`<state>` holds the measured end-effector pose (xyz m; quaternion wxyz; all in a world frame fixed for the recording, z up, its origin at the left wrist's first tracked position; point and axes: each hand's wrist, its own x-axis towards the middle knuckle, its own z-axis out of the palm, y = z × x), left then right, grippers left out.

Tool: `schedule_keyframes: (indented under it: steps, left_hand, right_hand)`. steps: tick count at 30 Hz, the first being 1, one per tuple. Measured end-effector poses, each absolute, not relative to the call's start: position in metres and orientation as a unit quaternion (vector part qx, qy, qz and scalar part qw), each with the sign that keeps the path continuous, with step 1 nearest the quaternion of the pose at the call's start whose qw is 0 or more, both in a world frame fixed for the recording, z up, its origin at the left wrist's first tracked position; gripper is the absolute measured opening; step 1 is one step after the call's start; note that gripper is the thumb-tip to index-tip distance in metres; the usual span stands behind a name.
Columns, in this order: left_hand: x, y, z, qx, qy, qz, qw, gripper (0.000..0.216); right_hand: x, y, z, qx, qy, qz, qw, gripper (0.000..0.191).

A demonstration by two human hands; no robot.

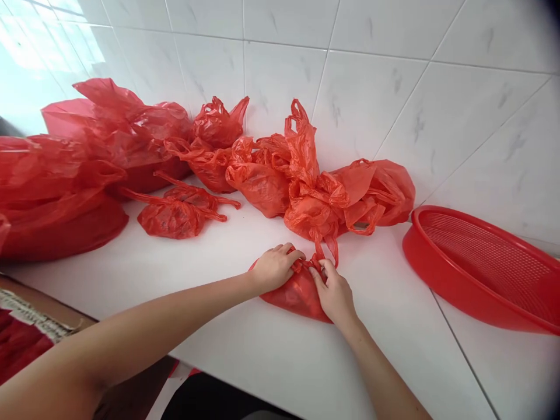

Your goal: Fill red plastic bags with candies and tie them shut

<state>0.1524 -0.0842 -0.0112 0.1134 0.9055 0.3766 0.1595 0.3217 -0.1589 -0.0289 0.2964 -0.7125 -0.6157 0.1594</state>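
Bulky red plastic sacks (56, 219) slump at the far left of the white counter (184, 259), a small bag with splayed handles (175, 216) lying just beside them. More crumpled red bags (265, 186) crowd along the tiled wall (284, 70). Near the counter's front edge, my left grip (272, 269) is closed on the gathered top of a bulging bag (293, 296); my right grip (339, 297) pinches that same top opposite. At right sits a red perforated basket (437, 274).
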Motion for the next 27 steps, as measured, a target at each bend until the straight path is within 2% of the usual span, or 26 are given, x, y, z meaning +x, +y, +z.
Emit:
schedule_keyframes:
  steps: [7, 14, 16, 20, 22, 24, 27]
  left_hand:
    - [0.149, -0.078, -0.020, 0.886, 0.374, 0.187, 0.200, 0.031]
    - [0.150, -0.080, -0.024, 0.862, 0.385, 0.219, 0.247, 0.027]
    - [0.150, -0.077, -0.021, 0.857, 0.388, 0.213, 0.264, 0.032]
    - [0.139, -0.063, -0.008, 0.847, 0.404, 0.178, 0.297, 0.055]
    - [0.125, -0.056, 0.002, 0.843, 0.427, 0.161, 0.285, 0.061]
    - [0.106, -0.052, 0.010, 0.845, 0.448, 0.150, 0.249, 0.056]
    - [0.075, -0.050, 0.013, 0.849, 0.476, 0.133, 0.186, 0.045]
  right_hand:
    - [0.319, -0.160, -0.030, -0.723, -0.623, 0.110, 0.278, 0.023]
    - [0.318, -0.161, -0.030, -0.726, -0.612, 0.121, 0.290, 0.025]
    - [0.321, -0.162, -0.029, -0.719, -0.586, 0.165, 0.336, 0.029]
    - [0.335, -0.164, -0.023, -0.602, -0.452, 0.353, 0.556, 0.036]
    - [0.342, -0.166, -0.015, -0.507, -0.375, 0.446, 0.635, 0.037]
    - [0.346, -0.169, -0.006, -0.433, -0.340, 0.508, 0.662, 0.040]
    - [0.349, -0.177, 0.008, -0.407, -0.352, 0.528, 0.658, 0.042]
